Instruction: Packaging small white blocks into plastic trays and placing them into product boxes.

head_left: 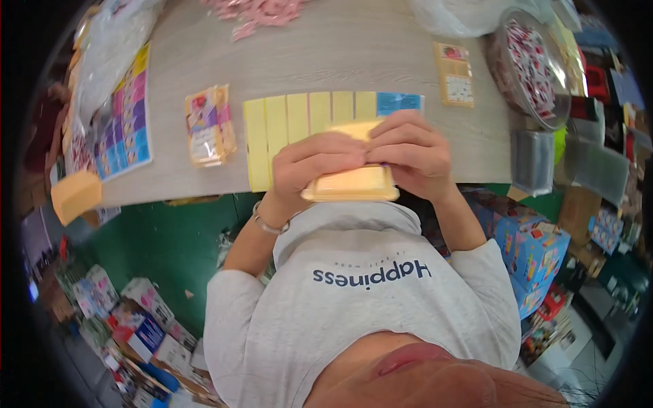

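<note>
Near the table's front edge, my left hand (318, 162) and my right hand (412, 151) grip a shallow yellow plastic case (350, 182) between them. Fingers of both hands bend over its middle, so its inside and part of the far flap are hidden. Beneath my hands lies a sheet of pale yellow strips (277, 136) with a blue end panel (397, 102). To the left rest some filled yellow packs (209, 129) with printed fronts, overlapping each other. Farther right is another yellow case (455, 76) with a card of small pictures in it.
A clear round tub (534, 68) of small red-and-white wrapped pieces stands at the right, with clear plastic boxes (532, 163) nearer me. Pink pieces (257, 12) lie at the back. On the left are colourful sheets (126, 129), a plastic bag (119, 47) and yellow trays (76, 194).
</note>
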`<act>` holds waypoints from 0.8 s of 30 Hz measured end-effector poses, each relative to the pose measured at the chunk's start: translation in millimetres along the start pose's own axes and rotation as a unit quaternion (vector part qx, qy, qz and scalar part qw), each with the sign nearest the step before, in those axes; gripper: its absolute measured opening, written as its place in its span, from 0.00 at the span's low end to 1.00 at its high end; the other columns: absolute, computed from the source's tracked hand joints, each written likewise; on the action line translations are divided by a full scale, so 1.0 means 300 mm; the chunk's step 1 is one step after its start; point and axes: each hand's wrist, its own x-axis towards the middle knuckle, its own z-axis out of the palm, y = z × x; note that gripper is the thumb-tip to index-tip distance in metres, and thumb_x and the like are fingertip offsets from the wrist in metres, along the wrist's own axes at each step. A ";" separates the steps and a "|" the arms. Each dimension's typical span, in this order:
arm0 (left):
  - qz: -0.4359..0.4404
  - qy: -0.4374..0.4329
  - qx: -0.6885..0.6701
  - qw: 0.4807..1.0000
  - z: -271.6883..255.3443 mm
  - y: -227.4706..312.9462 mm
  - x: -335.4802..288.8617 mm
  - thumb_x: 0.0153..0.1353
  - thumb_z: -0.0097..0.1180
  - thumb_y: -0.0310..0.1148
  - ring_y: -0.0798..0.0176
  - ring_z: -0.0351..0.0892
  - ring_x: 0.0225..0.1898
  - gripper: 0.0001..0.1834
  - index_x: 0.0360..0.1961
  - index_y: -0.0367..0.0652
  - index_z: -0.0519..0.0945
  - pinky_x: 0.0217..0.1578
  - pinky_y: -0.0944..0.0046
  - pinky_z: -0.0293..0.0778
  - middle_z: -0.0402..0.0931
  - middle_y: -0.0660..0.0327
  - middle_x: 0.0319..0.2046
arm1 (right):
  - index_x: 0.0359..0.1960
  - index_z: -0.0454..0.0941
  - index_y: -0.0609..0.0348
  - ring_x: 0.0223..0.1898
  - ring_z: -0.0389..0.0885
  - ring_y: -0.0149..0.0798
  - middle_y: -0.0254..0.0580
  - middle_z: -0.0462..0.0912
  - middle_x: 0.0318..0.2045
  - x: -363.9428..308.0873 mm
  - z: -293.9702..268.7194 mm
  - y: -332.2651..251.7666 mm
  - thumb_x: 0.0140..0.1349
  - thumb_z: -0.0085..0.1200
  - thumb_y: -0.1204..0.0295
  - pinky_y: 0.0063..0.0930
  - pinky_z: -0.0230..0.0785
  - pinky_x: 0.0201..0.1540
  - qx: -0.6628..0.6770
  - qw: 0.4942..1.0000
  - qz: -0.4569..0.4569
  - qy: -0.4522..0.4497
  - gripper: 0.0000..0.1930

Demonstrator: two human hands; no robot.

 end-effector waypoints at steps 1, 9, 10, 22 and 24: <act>-0.089 -0.012 -0.007 0.996 -0.034 0.004 -0.036 0.55 0.66 0.20 0.54 0.86 0.43 0.10 0.40 0.39 0.84 0.46 0.54 0.82 0.86 0.56 0.38 | 0.39 0.86 0.58 0.44 0.84 0.42 0.37 0.87 0.37 0.004 -0.004 0.010 0.50 0.68 0.79 0.33 0.76 0.47 0.053 0.998 0.007 -0.034 0.13; -0.402 0.309 0.057 0.860 -0.732 -0.120 -0.244 0.70 0.57 0.31 0.68 0.78 0.50 0.26 0.67 0.37 0.68 0.48 0.69 0.78 0.74 0.57 0.57 | 0.58 0.80 0.54 0.64 0.74 0.50 0.47 0.79 0.61 -0.214 -0.392 0.407 0.60 0.58 0.80 0.39 0.67 0.65 -0.303 0.931 0.203 0.021 0.22; -0.459 0.261 0.163 0.833 -0.783 -0.137 -0.281 0.69 0.59 0.34 0.66 0.79 0.49 0.27 0.65 0.35 0.70 0.47 0.67 0.78 0.74 0.56 0.56 | 0.59 0.80 0.52 0.67 0.70 0.51 0.45 0.77 0.62 -0.223 -0.377 0.455 0.61 0.57 0.78 0.41 0.65 0.66 -0.334 0.922 0.195 -0.029 0.22; -0.155 0.126 0.605 0.771 -0.323 -0.185 -0.098 0.57 0.67 0.38 0.49 0.78 0.54 0.21 0.50 0.40 0.82 0.56 0.51 0.69 0.82 0.53 0.47 | 0.54 0.81 0.46 0.66 0.68 0.47 0.43 0.78 0.58 0.043 0.047 0.556 0.63 0.56 0.66 0.43 0.65 0.64 -0.439 0.886 0.140 -0.053 0.17; -0.206 0.044 0.367 0.906 -0.134 -0.206 -0.055 0.53 0.70 0.40 0.54 0.77 0.55 0.21 0.48 0.44 0.84 0.60 0.50 0.65 0.84 0.57 0.45 | 0.54 0.82 0.46 0.64 0.70 0.46 0.41 0.79 0.56 0.047 0.072 0.486 0.62 0.58 0.67 0.45 0.66 0.63 -0.437 0.888 0.134 -0.047 0.17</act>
